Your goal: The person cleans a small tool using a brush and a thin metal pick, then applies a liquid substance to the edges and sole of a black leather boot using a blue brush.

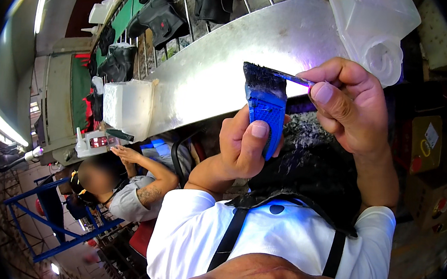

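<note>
My left hand [244, 144] grips a blue, tapering piece with a textured face [266, 109] that looks like a broad brush; its wide upper end is black and bristly. The thumb presses on the blue face. My right hand [351, 105] pinches a slim dark tool [291, 78] between thumb and fingers. That tool's far tip meets the black end, and a pinkish part shows at the fingertips. I cannot make out its exact kind. Both hands are raised before my dark apron [311, 171], close to the metal table.
A shiny metal table [201, 92] curves ahead. Black boots [162, 20] sit on a rack beyond it. A translucent container [374, 25] stands at the right end, a whitish block-shaped container [127, 104] at the left. Another person [147, 186] sits at left, hands raised near a white jug [91, 144].
</note>
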Available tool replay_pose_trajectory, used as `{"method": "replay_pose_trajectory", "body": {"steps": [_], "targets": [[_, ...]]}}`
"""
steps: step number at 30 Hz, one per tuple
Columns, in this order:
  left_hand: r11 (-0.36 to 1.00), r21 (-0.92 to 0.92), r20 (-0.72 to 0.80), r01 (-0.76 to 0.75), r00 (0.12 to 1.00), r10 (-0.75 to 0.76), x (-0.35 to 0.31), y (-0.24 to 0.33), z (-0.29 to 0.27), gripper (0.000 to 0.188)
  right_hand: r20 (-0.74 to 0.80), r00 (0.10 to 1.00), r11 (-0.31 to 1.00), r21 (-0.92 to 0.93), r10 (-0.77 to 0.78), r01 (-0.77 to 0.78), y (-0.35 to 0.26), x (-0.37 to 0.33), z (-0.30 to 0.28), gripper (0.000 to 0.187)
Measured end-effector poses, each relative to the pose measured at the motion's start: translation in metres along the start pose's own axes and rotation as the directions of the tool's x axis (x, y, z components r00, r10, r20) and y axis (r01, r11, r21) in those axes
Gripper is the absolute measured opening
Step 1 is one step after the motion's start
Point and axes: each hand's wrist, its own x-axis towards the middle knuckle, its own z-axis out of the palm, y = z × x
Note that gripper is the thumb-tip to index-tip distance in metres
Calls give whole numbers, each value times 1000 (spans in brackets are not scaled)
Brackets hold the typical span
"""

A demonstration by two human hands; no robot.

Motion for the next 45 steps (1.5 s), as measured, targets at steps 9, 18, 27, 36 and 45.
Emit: {"method": "replay_pose_trajectory", "body": {"steps": [9, 18, 27, 36, 45], "targets": [[996, 58, 40, -68, 997, 66, 0, -6, -4, 40, 39, 999, 996, -81, -31, 34, -3, -1, -2, 25], [987, 102, 74, -127, 990, 120, 1, -9, -6, 44, 60, 998, 997, -75, -17, 21, -6, -4, 0, 26], [984, 83, 72, -157, 986, 151, 1, -12, -6, 45, 49, 999, 1000, -14, 8, -7, -2, -8, 4, 24], [986, 83, 75, -143, 988, 137, 0, -12, -7, 46, 39, 999, 1000, 16, -11, 10, -2, -10, 8, 23], [986, 93, 65, -138, 989, 132, 0, -11, -7, 45, 32, 999, 999, -35, 27, -26, -11, -10, 8, 25]]}}
